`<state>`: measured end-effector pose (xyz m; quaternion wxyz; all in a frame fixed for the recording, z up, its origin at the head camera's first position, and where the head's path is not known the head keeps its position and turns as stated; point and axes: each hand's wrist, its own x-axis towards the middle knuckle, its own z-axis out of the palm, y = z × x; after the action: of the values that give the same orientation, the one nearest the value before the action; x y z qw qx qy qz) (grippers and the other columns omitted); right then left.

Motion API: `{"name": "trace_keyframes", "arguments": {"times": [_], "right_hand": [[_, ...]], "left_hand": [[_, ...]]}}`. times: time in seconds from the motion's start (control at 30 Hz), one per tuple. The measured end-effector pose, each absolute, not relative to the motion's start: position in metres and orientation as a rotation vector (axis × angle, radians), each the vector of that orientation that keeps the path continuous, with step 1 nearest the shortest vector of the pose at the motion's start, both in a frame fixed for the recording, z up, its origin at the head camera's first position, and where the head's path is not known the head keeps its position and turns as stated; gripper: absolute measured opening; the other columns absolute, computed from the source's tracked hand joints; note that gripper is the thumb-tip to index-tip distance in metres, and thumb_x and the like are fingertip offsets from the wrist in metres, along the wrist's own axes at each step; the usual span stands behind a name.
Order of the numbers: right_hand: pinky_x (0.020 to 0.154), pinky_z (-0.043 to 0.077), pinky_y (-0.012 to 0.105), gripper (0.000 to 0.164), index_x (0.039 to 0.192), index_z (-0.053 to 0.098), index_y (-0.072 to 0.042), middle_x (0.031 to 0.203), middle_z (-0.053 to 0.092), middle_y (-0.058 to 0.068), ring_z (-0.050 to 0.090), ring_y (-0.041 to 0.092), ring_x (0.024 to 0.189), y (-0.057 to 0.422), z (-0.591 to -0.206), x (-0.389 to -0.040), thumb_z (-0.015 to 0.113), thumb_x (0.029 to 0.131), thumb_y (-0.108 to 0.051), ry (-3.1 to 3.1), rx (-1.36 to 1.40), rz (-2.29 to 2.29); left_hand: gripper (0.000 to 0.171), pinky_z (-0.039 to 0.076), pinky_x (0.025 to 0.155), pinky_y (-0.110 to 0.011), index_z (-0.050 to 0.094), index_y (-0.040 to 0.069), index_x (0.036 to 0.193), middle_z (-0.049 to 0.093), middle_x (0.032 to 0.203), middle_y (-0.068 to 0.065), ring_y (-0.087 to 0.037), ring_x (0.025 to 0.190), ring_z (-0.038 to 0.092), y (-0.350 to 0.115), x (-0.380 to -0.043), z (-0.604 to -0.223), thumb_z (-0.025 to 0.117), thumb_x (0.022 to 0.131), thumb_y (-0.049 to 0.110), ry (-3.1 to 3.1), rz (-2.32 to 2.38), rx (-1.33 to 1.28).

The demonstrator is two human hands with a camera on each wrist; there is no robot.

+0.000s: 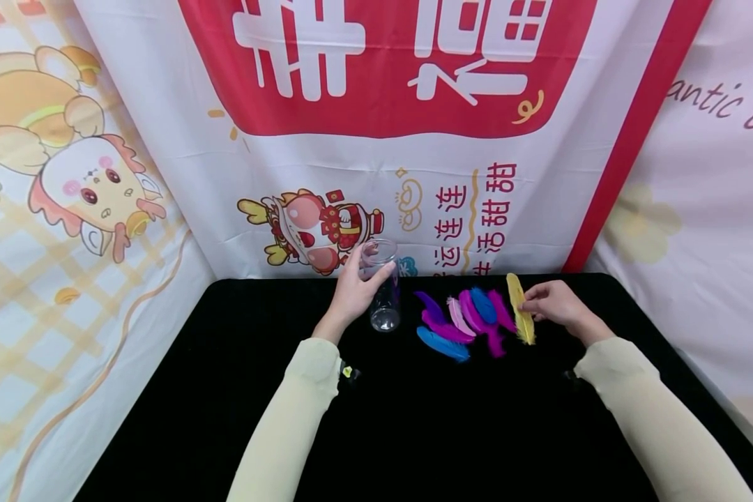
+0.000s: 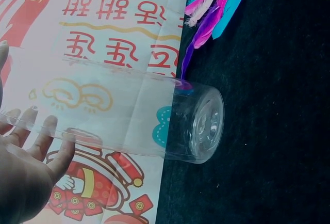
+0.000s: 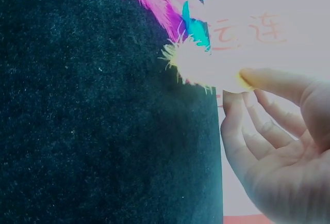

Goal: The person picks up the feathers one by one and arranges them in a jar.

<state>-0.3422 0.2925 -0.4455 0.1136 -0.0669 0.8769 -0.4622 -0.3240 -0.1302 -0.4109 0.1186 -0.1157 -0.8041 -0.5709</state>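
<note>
My left hand [image 1: 355,287] grips a clear plastic jar [image 1: 385,307] near its open top. In the left wrist view the see-through jar [image 2: 124,113] shows its round base, with nothing visible inside. Between thumb and fingers, my right hand [image 1: 558,305] pinches a yellow feather [image 1: 519,310]. The right wrist view shows that feather [image 3: 193,64] washed out by glare, its fluffy end toward the black cloth. Between the two hands lie several loose feathers: a blue one [image 1: 442,344], a pale pink one [image 1: 460,317], a purple one [image 1: 428,304] and magenta ones [image 1: 470,314].
A black cloth-covered table [image 1: 452,432] spreads beneath both arms. Right behind its back edge hangs a white and red printed curtain [image 1: 383,160]. Patterned curtains also stand at the left [image 1: 69,244] and right [image 1: 696,230] sides.
</note>
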Motion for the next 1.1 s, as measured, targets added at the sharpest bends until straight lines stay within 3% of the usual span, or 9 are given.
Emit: {"name": "trace_keyframes", "arguments": {"times": [0.37, 0.87, 1.1], "right_hand": [[0.079, 0.061, 0.038, 0.036, 0.119, 0.062, 0.015, 0.096, 0.074, 0.008, 0.069, 0.009, 0.08, 0.289, -0.443, -0.342, 0.072, 0.095, -0.009, 2.526, -0.176, -1.468], [0.086, 0.059, 0.048, 0.036, 0.121, 0.061, 0.015, 0.099, 0.074, 0.012, 0.07, 0.011, 0.082, 0.283, -0.439, -0.34, 0.071, 0.096, -0.009, 2.528, -0.183, -1.477], [0.083, 0.061, 0.043, 0.038, 0.121, 0.062, 0.015, 0.099, 0.074, 0.012, 0.07, 0.01, 0.081, 0.282, -0.435, -0.341, 0.072, 0.096, -0.011, 2.536, -0.192, -1.489]], "left_hand": [[0.066, 0.049, 0.106, -0.043, 0.046, 0.021, 0.146, 0.053, 0.141, -0.002, -0.03, 0.132, 0.049, -0.131, -0.324, -0.412, 0.07, 0.094, 0.054, -2.344, -1.677, -0.34], [0.067, 0.049, 0.106, -0.043, 0.047, 0.022, 0.146, 0.053, 0.142, -0.001, -0.024, 0.13, 0.05, -0.131, -0.326, -0.413, 0.07, 0.093, 0.055, -2.351, -1.686, -0.331], [0.069, 0.049, 0.106, -0.041, 0.046, 0.021, 0.148, 0.053, 0.142, 0.0, -0.022, 0.129, 0.05, -0.13, -0.324, -0.412, 0.07, 0.093, 0.055, -2.357, -1.679, -0.32]]}}
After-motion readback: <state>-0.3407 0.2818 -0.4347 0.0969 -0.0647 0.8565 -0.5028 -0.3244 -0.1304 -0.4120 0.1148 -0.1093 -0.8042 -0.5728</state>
